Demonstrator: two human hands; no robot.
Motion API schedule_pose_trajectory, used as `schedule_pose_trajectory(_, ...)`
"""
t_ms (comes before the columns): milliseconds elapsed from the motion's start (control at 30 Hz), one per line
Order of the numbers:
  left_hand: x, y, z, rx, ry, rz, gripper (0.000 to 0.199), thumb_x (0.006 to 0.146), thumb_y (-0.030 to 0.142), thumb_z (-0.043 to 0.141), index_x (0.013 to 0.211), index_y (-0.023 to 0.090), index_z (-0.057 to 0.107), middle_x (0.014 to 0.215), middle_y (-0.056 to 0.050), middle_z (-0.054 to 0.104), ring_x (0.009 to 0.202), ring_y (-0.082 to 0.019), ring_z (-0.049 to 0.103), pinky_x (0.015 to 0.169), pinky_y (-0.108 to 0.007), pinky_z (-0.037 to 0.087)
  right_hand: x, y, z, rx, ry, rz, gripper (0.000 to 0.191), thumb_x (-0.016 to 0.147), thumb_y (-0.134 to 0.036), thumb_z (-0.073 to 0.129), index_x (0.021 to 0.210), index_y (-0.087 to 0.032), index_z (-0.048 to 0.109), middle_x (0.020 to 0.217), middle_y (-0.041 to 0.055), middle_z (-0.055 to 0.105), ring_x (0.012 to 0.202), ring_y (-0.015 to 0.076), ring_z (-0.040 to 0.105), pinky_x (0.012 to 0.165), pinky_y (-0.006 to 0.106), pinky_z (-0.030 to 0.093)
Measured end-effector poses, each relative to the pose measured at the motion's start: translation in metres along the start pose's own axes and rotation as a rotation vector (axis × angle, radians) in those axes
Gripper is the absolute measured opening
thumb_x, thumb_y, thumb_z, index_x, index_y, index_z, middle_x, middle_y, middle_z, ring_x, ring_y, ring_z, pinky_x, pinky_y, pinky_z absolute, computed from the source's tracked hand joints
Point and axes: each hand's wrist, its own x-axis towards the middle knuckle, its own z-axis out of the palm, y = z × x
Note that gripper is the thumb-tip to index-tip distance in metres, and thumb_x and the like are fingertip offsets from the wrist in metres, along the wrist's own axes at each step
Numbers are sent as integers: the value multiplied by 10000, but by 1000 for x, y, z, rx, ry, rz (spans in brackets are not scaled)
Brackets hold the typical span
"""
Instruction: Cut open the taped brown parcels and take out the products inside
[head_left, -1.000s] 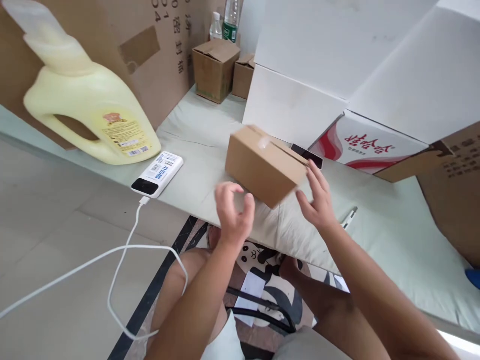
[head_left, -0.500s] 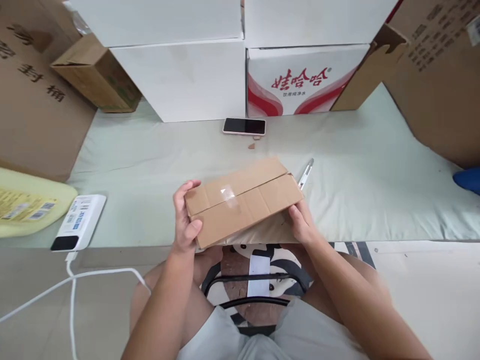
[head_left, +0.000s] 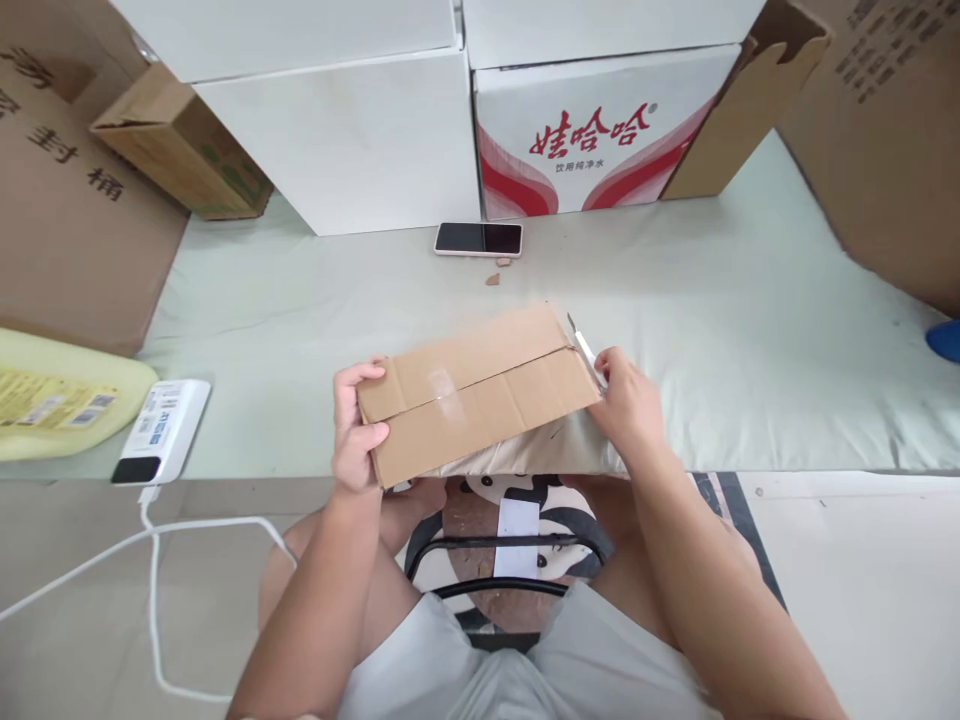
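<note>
A flat brown cardboard box (head_left: 480, 390) is tilted near the front edge of the cloth-covered surface, with a piece of clear tape across its lengthwise seam. My left hand (head_left: 355, 428) grips the left end of the box, thumb on top and fingers at the far corner. At the right end, my right hand (head_left: 628, 405) is closed on a white utility knife (head_left: 587, 350). The knife's dark blade points away from me, beside the box's far right corner. Part of the knife's handle is hidden by my fingers.
A phone (head_left: 478, 238) lies beyond the box, with small cardboard scraps (head_left: 493, 280) near it. White cartons (head_left: 375, 150) stand at the back. On the left are a white power bank (head_left: 161, 430) with a cable and a yellow jug (head_left: 75, 395). Large cardboard (head_left: 885, 150) stands right.
My right hand has let go of the box's near right corner and taken hold of the knife, whose blade now shows. My left hand still holds the box. The view has shifted slightly.
</note>
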Motion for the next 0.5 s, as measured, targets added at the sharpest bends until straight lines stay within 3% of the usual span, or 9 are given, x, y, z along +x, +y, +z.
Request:
schedule_pose_trajectory(133,-3,0,1,-14,-28,-12,427,593,382,725,998,282,634,1197,-64,602,1084,-300,579,891,-439,527,-18,-25,-35,545,131,-80,358,910,-323,500,1260,-319,575,893,31,619,570,156,526,519,302,402)
schedule_pose_trajectory(200,-5,-1,3,-26,-51,-13,436,608,399,733,1001,258,608,1186,-74,586,1076,-299,577,893,-433,519,-36,-44,-58,787,219,-214,369,926,-273,488,1242,-422,607,905,16,592,561,145,529,489,289,395)
schedule_pose_trajectory(267,-6,-2,3,-35,-70,-19,454,610,414,752,997,244,586,1178,-83,572,1079,-303,570,901,-432,511,-53,-59,-78,878,284,-305,425,936,-236,464,1170,-536,653,906,18,559,606,166,548,498,304,430)
schedule_pose_trajectory(367,-7,-1,4,-51,-84,-26,474,605,430,780,987,237,577,1173,-91,560,1096,-314,557,931,-440,492,-65,-69,-90,865,208,-378,456,990,-339,321,1162,-599,653,846,44,533,680,229,610,550,384,525)
schedule_pose_trajectory(433,-8,0,4,-57,-111,-16,481,614,445,787,994,237,578,1171,-92,556,1074,-308,553,931,-443,486,-65,-73,-85,868,105,-430,482,990,-402,247,1206,-570,645,755,48,518,628,245,604,554,417,541)
schedule_pose_trajectory(500,-10,0,4,-60,-151,2,471,638,455,776,1011,241,585,1172,-89,555,1049,-297,549,917,-443,486,-63,-79,-74,866,38,-483,411,967,-454,330,1211,-517,655,652,27,473,519,228,527,503,398,499)
